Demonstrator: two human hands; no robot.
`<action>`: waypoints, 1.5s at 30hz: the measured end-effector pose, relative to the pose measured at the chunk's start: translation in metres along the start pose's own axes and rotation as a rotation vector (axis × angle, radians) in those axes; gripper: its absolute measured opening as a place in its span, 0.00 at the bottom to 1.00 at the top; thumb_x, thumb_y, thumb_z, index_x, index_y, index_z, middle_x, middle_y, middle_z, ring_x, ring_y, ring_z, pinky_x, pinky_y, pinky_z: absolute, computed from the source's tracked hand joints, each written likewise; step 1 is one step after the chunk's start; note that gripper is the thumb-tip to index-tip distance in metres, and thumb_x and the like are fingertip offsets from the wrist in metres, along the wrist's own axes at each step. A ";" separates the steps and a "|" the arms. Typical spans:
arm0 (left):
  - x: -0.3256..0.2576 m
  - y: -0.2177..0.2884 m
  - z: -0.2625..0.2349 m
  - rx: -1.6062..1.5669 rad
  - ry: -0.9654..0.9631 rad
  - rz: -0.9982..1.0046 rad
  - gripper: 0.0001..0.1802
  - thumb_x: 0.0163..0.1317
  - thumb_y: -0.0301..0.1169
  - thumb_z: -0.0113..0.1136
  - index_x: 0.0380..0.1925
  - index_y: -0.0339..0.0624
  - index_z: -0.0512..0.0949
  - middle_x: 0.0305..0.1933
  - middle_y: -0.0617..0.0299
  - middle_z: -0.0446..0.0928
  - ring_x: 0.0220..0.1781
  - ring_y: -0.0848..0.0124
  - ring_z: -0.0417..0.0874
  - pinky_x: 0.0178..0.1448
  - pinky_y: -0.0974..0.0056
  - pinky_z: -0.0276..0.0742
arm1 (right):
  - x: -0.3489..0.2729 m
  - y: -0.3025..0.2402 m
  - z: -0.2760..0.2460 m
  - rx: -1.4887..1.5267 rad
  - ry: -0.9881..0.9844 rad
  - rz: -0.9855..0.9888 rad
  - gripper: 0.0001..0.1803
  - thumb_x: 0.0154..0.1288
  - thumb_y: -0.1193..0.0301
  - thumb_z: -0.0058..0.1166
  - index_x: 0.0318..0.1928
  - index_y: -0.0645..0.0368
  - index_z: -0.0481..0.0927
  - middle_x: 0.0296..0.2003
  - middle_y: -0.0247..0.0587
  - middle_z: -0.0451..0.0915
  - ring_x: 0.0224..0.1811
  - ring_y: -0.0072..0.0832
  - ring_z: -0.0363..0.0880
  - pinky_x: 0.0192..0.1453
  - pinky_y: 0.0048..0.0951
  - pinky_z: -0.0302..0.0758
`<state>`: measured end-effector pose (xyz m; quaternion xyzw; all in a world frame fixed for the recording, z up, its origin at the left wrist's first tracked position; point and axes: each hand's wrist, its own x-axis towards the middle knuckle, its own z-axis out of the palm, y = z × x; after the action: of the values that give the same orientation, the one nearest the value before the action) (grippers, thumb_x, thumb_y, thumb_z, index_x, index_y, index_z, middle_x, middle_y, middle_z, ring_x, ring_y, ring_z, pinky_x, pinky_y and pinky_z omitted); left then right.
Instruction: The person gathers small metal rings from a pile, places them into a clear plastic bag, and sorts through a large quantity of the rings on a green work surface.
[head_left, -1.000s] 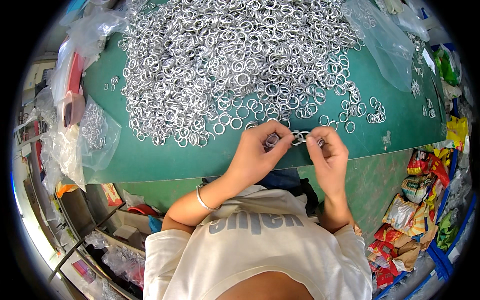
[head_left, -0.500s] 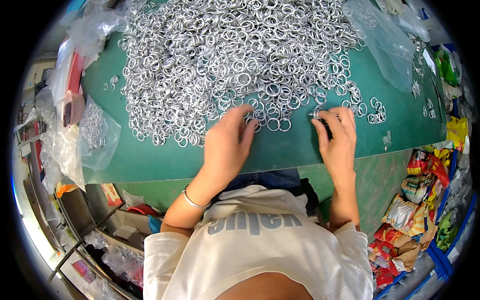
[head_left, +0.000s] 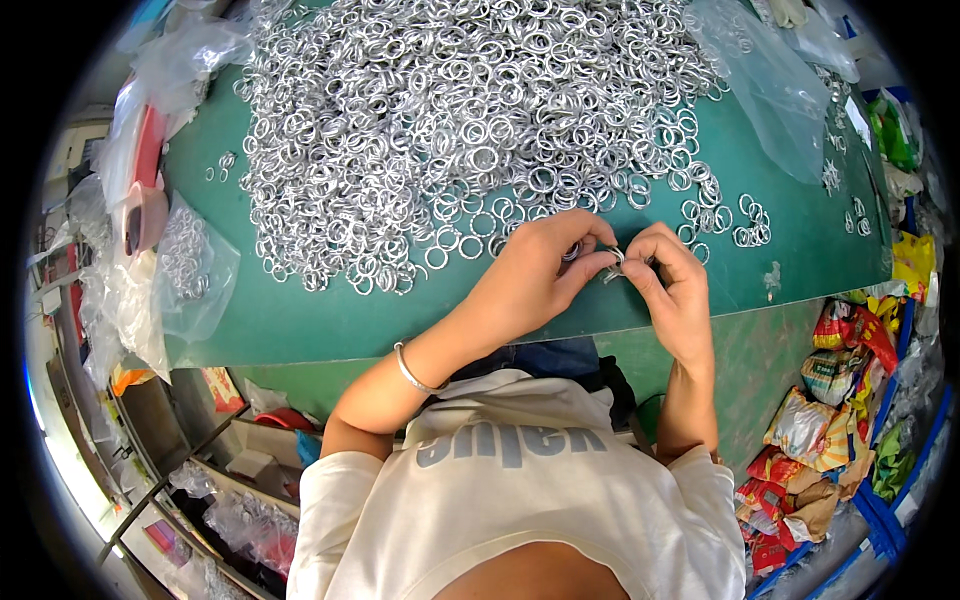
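Between my fingertips, just in front of the ring pile, are small silvery metal rings (head_left: 613, 268). My left hand (head_left: 545, 270) is closed in a pinch on them, its thumb and forefinger meeting the fingers of the other hand. My right hand (head_left: 672, 282) grips the rings from the other side, fingers curled. How many rings they hold is partly hidden by the fingers. Beyond both hands spreads a large heap of silvery metal rings (head_left: 400, 130) on the green table (head_left: 300, 330). A few loose rings (head_left: 708, 215) lie just past my right hand.
A clear bag of rings (head_left: 188, 260) and a pink container (head_left: 145, 215) stand at the left edge. Clear plastic sheeting (head_left: 770, 90) covers the far right. Small ring groups (head_left: 752, 222) lie at right. Colourful packages (head_left: 800, 430) are stacked below the table's right side.
My left hand has moved right, away from the pile's near edge, to meet my right hand. The right hand has come slightly nearer, and both now hold rings together.
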<state>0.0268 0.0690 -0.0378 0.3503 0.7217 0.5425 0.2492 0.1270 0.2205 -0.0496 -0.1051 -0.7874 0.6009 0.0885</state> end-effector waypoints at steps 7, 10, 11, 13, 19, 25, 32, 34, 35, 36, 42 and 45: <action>0.002 -0.004 -0.008 -0.191 -0.131 -0.086 0.05 0.56 0.25 0.61 0.32 0.38 0.76 0.22 0.71 0.68 0.21 0.85 0.62 0.23 0.76 0.57 | 0.000 0.004 0.005 0.296 -0.012 0.156 0.09 0.68 0.71 0.47 0.31 0.64 0.72 0.25 0.30 0.69 0.27 0.15 0.66 0.30 0.17 0.63; 0.002 -0.007 -0.012 -0.475 -0.145 -0.279 0.06 0.60 0.29 0.58 0.32 0.39 0.76 0.23 0.71 0.71 0.22 0.85 0.63 0.23 0.77 0.58 | 0.001 0.006 0.008 0.342 0.038 0.176 0.11 0.69 0.70 0.46 0.32 0.65 0.72 0.25 0.31 0.71 0.26 0.16 0.68 0.30 0.17 0.65; 0.002 -0.006 -0.012 -0.599 -0.151 -0.363 0.07 0.62 0.31 0.57 0.31 0.39 0.76 0.24 0.71 0.71 0.22 0.85 0.63 0.23 0.77 0.58 | 0.001 0.003 0.010 0.387 0.069 0.215 0.12 0.69 0.69 0.45 0.32 0.65 0.72 0.25 0.31 0.72 0.25 0.17 0.69 0.29 0.18 0.66; -0.002 -0.008 -0.007 -0.483 -0.058 -0.280 0.08 0.64 0.32 0.54 0.32 0.39 0.77 0.25 0.69 0.73 0.23 0.86 0.64 0.24 0.79 0.59 | 0.003 -0.001 0.010 0.456 0.091 0.270 0.12 0.69 0.69 0.45 0.31 0.65 0.72 0.25 0.32 0.74 0.25 0.17 0.70 0.29 0.19 0.67; -0.012 -0.004 -0.004 -0.310 0.143 -0.222 0.07 0.63 0.29 0.54 0.38 0.38 0.76 0.26 0.68 0.73 0.24 0.85 0.66 0.24 0.77 0.61 | 0.006 -0.004 0.014 -0.108 0.310 0.043 0.09 0.62 0.73 0.53 0.27 0.65 0.72 0.24 0.39 0.73 0.23 0.26 0.72 0.26 0.26 0.68; -0.030 -0.010 -0.012 0.591 0.200 -0.048 0.14 0.52 0.28 0.64 0.40 0.42 0.76 0.27 0.61 0.71 0.24 0.69 0.75 0.25 0.64 0.69 | 0.013 -0.012 0.001 -0.861 0.537 -0.065 0.06 0.51 0.76 0.61 0.30 0.60 0.77 0.27 0.43 0.70 0.31 0.38 0.70 0.35 0.35 0.67; -0.035 -0.008 -0.022 0.713 0.190 -0.052 0.12 0.50 0.27 0.63 0.37 0.45 0.77 0.29 0.60 0.70 0.25 0.61 0.75 0.27 0.59 0.70 | 0.020 -0.009 0.033 -0.752 0.072 -0.317 0.14 0.50 0.74 0.60 0.41 0.53 0.80 0.32 0.40 0.69 0.38 0.36 0.66 0.41 0.36 0.62; -0.043 -0.012 -0.032 0.769 0.186 -0.087 0.11 0.50 0.27 0.63 0.36 0.45 0.77 0.29 0.60 0.69 0.25 0.61 0.75 0.27 0.60 0.69 | 0.021 -0.008 0.034 -0.763 0.060 -0.283 0.13 0.51 0.74 0.60 0.40 0.53 0.80 0.33 0.40 0.69 0.38 0.36 0.66 0.41 0.35 0.61; -0.047 -0.014 -0.037 0.797 0.182 -0.103 0.11 0.50 0.27 0.63 0.36 0.45 0.77 0.29 0.60 0.69 0.25 0.61 0.75 0.27 0.60 0.69 | 0.020 -0.006 0.029 -0.813 0.103 -0.274 0.13 0.51 0.74 0.59 0.40 0.54 0.79 0.33 0.40 0.69 0.38 0.36 0.66 0.41 0.35 0.61; -0.049 -0.012 -0.041 0.797 0.199 -0.130 0.10 0.51 0.27 0.63 0.35 0.45 0.77 0.29 0.60 0.69 0.25 0.62 0.75 0.27 0.61 0.69 | 0.017 -0.004 0.022 -0.864 0.142 -0.265 0.13 0.50 0.75 0.59 0.40 0.55 0.79 0.33 0.40 0.69 0.38 0.37 0.66 0.42 0.35 0.61; -0.042 -0.008 -0.024 0.707 0.285 -0.046 0.13 0.52 0.29 0.64 0.38 0.45 0.77 0.30 0.60 0.69 0.26 0.63 0.74 0.28 0.61 0.69 | 0.012 -0.006 0.023 -0.880 0.300 -0.244 0.25 0.46 0.84 0.49 0.49 0.57 0.74 0.35 0.43 0.68 0.40 0.38 0.66 0.44 0.38 0.61; -0.033 -0.012 -0.016 0.744 0.243 -0.010 0.17 0.50 0.30 0.64 0.42 0.44 0.75 0.31 0.59 0.68 0.31 0.63 0.74 0.28 0.61 0.71 | 0.019 -0.015 0.042 -0.807 0.092 -0.315 0.21 0.50 0.76 0.59 0.48 0.53 0.75 0.36 0.42 0.68 0.40 0.38 0.65 0.44 0.38 0.60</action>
<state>0.0331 0.0322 -0.0454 0.3466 0.8950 0.2799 0.0205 0.0966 0.1826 -0.0464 -0.0364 -0.9609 0.2187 0.1657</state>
